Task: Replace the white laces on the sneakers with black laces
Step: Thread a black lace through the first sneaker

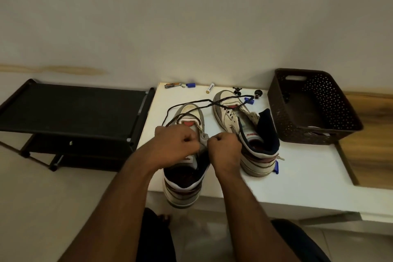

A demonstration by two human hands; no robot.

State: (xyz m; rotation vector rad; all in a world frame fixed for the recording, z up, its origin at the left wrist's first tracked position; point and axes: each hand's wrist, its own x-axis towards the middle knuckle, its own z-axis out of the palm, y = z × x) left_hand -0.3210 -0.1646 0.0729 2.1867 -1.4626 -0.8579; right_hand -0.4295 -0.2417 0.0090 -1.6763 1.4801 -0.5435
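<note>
Two worn white high-top sneakers stand on a white table [297, 176], toes pointing away from me. The left sneaker [185, 185] hangs its heel over the table's front edge. My left hand [176, 144] and my right hand [225, 147] sit over its lacing area, fingers curled, each pinching at the eyelet flaps or lace there; what lies under the fingers is hidden. A black lace [191, 106] loops from my hands across the left toe to the right sneaker [238, 121], which has its tongue pulled open and no lace threaded.
A dark brown perforated basket [340, 132] stands on the table's right side. Small items lie along the back edge: a nail clipper [170, 85], a blue cap [190, 85], a battery [210, 88]. A black shoe rack [70, 112] stands to the left.
</note>
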